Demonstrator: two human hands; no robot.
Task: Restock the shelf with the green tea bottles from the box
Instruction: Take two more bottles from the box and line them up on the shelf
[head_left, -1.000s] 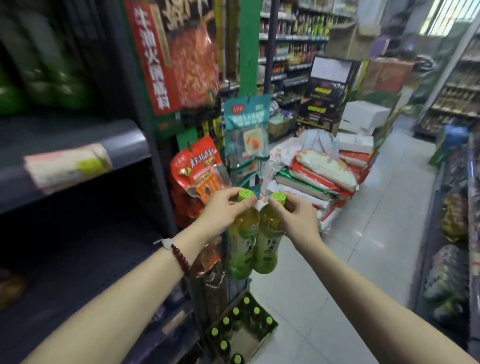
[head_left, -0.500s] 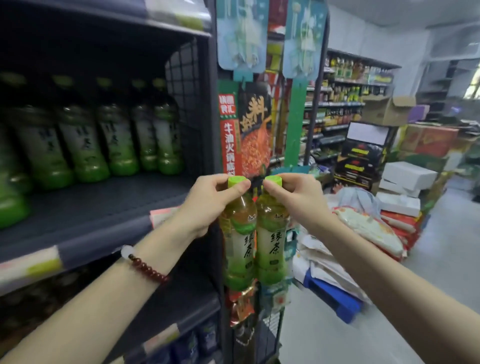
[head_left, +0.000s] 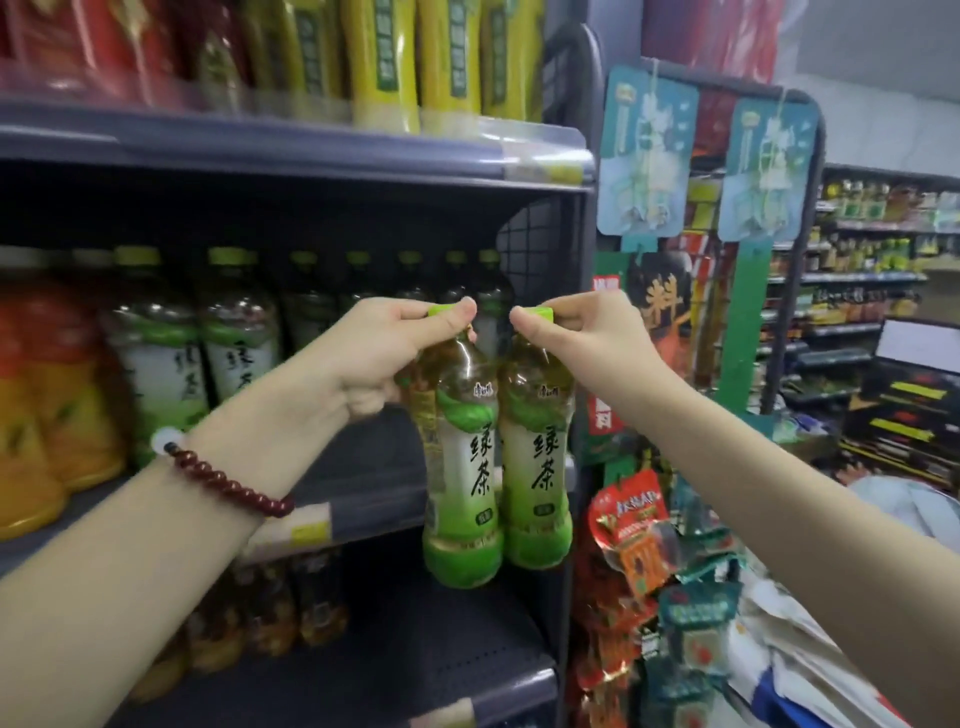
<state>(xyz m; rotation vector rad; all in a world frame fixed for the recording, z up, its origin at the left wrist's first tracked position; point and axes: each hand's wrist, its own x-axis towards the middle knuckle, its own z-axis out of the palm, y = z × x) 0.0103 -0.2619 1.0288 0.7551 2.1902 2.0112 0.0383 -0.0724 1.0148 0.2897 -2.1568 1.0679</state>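
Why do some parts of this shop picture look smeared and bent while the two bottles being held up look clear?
In the head view, the two held green tea bottles and both hands, left and right, are fairly sharp. The orange bottles at the left edge and the yellow packs above are smeared. The shelf edge bows, which looks like wide-angle distortion. The shelf recess is dim.

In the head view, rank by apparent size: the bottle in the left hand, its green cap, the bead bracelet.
1. Bottle in the left hand
2. Bead bracelet, though nearness to the camera enlarges it
3. Green cap
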